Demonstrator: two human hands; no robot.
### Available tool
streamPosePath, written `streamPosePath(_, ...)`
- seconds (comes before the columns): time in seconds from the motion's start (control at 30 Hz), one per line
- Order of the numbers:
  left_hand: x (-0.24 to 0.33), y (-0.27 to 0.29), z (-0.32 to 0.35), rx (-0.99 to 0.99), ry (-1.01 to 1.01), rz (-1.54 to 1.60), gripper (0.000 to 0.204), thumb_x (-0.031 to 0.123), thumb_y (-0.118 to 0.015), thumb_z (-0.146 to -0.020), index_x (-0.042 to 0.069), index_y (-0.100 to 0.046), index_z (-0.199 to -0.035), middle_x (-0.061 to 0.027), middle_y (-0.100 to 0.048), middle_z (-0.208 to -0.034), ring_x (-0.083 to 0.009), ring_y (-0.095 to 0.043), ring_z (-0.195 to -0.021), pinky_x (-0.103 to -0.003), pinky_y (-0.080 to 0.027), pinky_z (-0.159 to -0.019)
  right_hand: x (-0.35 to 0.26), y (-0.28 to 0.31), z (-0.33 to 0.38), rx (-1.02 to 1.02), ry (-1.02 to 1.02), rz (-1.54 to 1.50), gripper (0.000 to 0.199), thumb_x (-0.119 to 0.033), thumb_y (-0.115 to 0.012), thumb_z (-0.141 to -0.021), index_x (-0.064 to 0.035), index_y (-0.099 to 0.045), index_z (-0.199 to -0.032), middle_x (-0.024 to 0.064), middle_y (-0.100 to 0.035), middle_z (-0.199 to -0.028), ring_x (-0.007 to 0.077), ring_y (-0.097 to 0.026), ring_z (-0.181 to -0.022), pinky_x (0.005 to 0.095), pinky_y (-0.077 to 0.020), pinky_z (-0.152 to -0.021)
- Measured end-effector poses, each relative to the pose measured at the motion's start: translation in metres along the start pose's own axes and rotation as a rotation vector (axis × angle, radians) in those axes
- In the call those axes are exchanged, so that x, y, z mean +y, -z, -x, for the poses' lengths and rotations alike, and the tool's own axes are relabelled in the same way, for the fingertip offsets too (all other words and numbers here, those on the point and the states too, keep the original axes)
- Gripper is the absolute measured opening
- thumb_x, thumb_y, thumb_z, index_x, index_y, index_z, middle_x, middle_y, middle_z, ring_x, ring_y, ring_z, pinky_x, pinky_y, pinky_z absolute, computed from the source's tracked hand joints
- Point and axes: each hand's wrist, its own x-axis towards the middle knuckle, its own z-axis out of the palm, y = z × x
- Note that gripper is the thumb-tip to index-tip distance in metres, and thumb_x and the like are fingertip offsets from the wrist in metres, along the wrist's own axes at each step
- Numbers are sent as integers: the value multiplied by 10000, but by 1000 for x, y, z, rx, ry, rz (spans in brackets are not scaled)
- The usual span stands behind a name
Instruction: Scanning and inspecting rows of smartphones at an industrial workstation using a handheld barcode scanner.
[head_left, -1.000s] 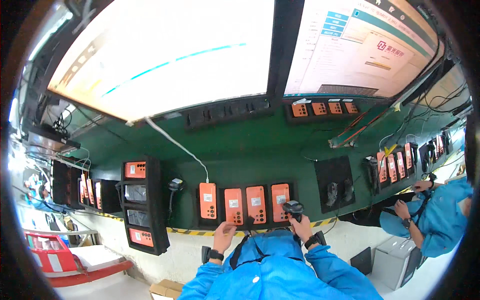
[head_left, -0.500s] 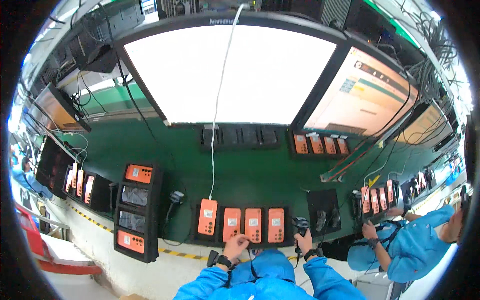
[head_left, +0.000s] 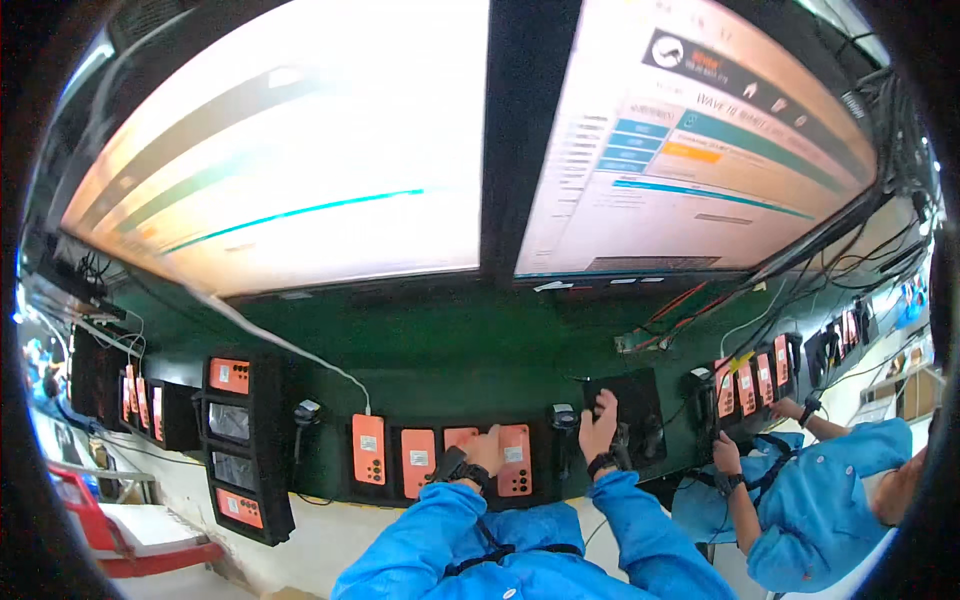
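A black tray [head_left: 545, 494] on the bench in front of me holds a row of orange smartphones, backs up, with white labels and dark camera lenses. My left hand [head_left: 485, 453] lies over the third phone [head_left: 458, 437] and partly hides it. Its visible fingers are stretched out, near the left edge of the rightmost phone [head_left: 514, 455]. A white cable runs to the leftmost phone [head_left: 368, 450]. My right hand [head_left: 598, 428] is raised beyond the tray's right end, empty, with fingers apart. Just left of it stands a black handheld scanner [head_left: 564, 418].
Two large lit monitors [head_left: 330, 150] [head_left: 700, 160] stand behind the bench. On the left is another black tray [head_left: 272, 450] of phones beside a second scanner [head_left: 305, 412]. A black mat [head_left: 640, 400] lies to the right. A co-worker in blue [head_left: 820, 500] handles phones at the far right.
My right hand has let go of the scanner, which now stands on the bench. My left hand has moved onto the phones, its fingers no longer pinched. The view has shifted closer to the monitors.
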Motion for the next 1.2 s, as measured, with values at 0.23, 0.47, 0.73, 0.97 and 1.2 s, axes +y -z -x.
streamPosePath(0.23,-5,-15,-15,181,-74,-25,426,145,-632,-674,75,-518,-1078,-214,-609,-931,-382,-582,-895,-494,-465,-740,40,-25,-68,-141,185,232,535,5,-607,-705,-47,-456,-1215,181,-451,-1169,322,-518,-980,381,-459,-810)
streamPosePath(0.47,32,26,15,51,-58,-283,458,252,-694,-689,85,-533,-1083,-165,-506,-1068,-371,-501,-1043,-481,-476,-806,39,-17,-68,-292,239,215,123,-61,-682,-727,-54,-658,-847,125,-610,-754,277,-614,-702,384,-500,-646)
streamPosePath(0.73,26,20,63,241,-243,303,166,77,-540,-808,78,-533,-974,-162,-621,-886,-360,-604,-845,-437,-495,-709,-79,16,20,-759,-108,-242,156,-123,-682,-809,-11,-605,-887,43,-628,-723,92,-596,-666,258,-479,-610)
streamPosePath(0.97,33,29,96,419,-384,473,197,14,-553,-802,60,-581,-992,-164,-631,-876,-348,-616,-860,-411,-486,-709,-101,22,65,-748,41,-119,135,-94,-688,-800,-14,-614,-880,51,-632,-714,100,-601,-666,253,-476,-617)
streamPosePath(1.2,25,13,118,438,-380,425,180,52,-566,-801,77,-595,-976,-144,-641,-885,-337,-617,-847,-413,-481,-686,-132,35,86,-807,166,67,133,-83,-729,-736,-9,-646,-810,64,-645,-760,123,-607,-680,246,-466,-609)
